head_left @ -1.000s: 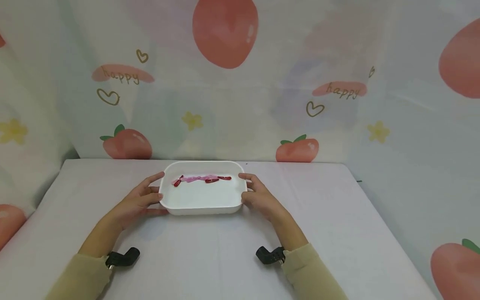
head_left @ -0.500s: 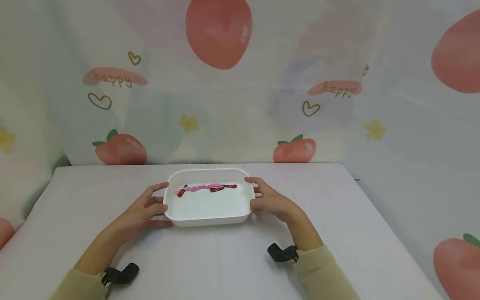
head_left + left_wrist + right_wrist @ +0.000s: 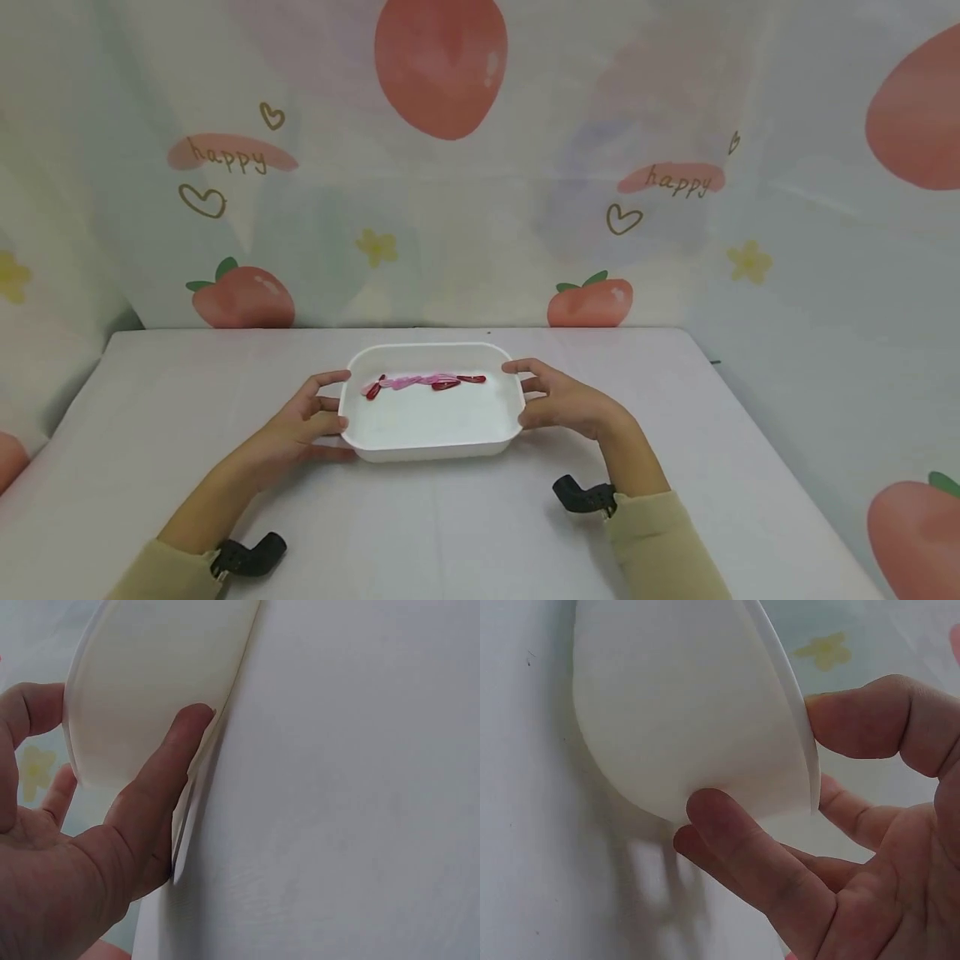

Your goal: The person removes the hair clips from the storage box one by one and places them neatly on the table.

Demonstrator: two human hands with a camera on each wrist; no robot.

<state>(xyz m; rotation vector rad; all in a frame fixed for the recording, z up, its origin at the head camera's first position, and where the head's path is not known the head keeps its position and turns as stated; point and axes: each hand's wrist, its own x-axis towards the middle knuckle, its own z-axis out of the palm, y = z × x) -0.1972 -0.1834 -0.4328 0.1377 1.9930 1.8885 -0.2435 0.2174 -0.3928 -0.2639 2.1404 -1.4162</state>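
Between both hands is a white rectangular tray (image 3: 431, 429) with rounded corners and a raised rim. My left hand (image 3: 300, 425) grips its left end; in the left wrist view the left thumb is at the rim and fingers (image 3: 169, 761) lie along the outer wall. My right hand (image 3: 562, 400) grips the right end, thumb at the rim and fingers (image 3: 739, 840) against the wall and lower edge in the right wrist view. Inside, along the far part of the floor, lies a row of pink strips (image 3: 408, 382) and small red teardrop-shaped hair clips (image 3: 446, 385).
The tray is over a table with a white cloth (image 3: 435, 533). Behind it hangs a pale backdrop (image 3: 465, 217) printed with fruit, hearts and flowers. A black wrist device (image 3: 251, 554) sits at the left cuff, another black device (image 3: 585, 495) at the right.
Both hands have carried the tray to the right and a little nearer to me. The clips keep their arrangement inside, and the head view has shifted slightly.
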